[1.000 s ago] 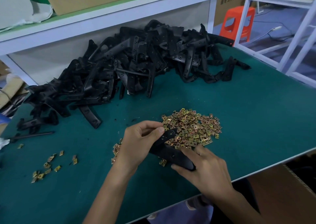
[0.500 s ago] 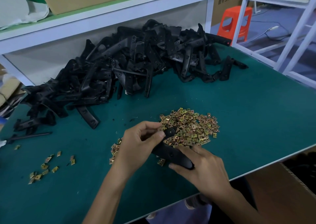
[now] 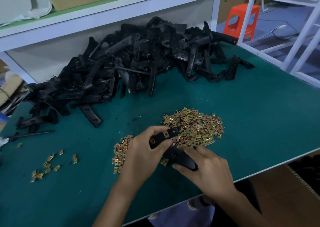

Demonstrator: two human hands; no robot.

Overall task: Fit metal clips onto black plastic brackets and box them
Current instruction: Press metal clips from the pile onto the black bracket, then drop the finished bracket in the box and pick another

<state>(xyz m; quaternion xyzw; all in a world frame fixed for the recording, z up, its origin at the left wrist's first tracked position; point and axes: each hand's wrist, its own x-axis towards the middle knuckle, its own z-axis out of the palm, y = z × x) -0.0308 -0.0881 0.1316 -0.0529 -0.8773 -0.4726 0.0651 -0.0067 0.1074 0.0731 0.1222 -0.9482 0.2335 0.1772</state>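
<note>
Black plastic brackets point(image 3: 138, 62) lie in one tangled pile along the far side of the desk point(image 3: 259, 122), dozens of them and too interlocked to count singly. Nearer sits the main heap of metal clips point(image 3: 195, 126), well over a hundred. One bracket point(image 3: 174, 155) is out of the pile and held just above the desk's near edge, touching that heap. The right hand point(image 3: 207, 169) has its grip wrapped round the near end. The left hand point(image 3: 145, 157) grips the far end, thumb pressed on its upper face.

A smaller heap of clips point(image 3: 121, 150), some thirty or so, lies beside the left hand, and about fifteen loose clips point(image 3: 48, 164) are scattered well apart to the left.

The step in hand looks like clip fitting. Whether a clip is already seated under the thumb cannot be told. Next the clip likely needs pushing fully home, hole over hole. A cardboard box point(image 3: 277, 200), probably for boxing, shows below the desk's right.
</note>
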